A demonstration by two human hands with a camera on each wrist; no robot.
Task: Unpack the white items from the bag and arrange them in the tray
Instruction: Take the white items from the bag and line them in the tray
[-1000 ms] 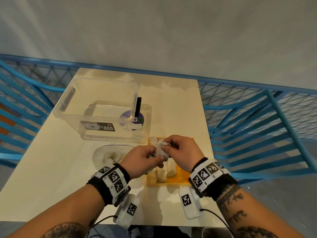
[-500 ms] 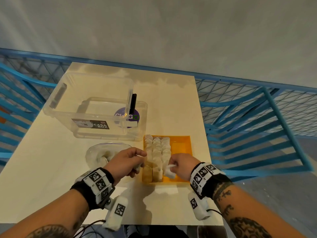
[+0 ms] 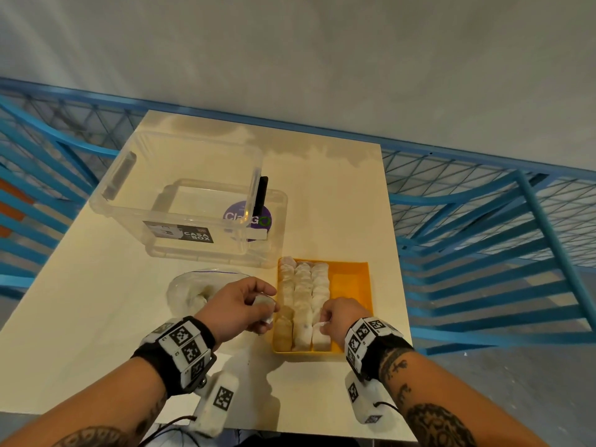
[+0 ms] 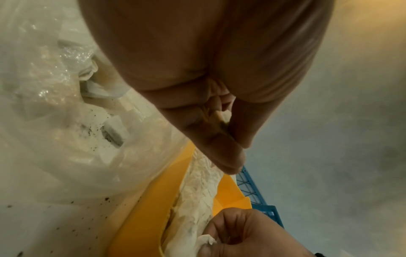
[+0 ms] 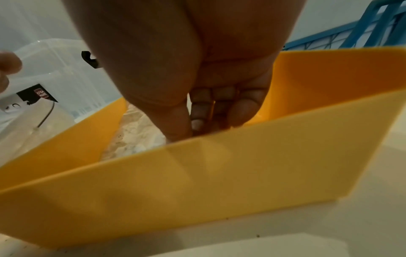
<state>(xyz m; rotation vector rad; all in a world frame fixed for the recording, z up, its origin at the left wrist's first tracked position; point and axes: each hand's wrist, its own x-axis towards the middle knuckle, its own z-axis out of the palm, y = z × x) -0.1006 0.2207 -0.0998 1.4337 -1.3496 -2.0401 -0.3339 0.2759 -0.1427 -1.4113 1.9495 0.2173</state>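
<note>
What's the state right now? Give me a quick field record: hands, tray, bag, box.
left hand: holds one white item beside the tray
right hand: fingers down in the tray's near end, pinching a white item
tray: yellow; three rows of white items fill its left side, right side bare
bag: clear plastic, left of tray, white items still inside
clear box: behind bag and tray, open
</note>
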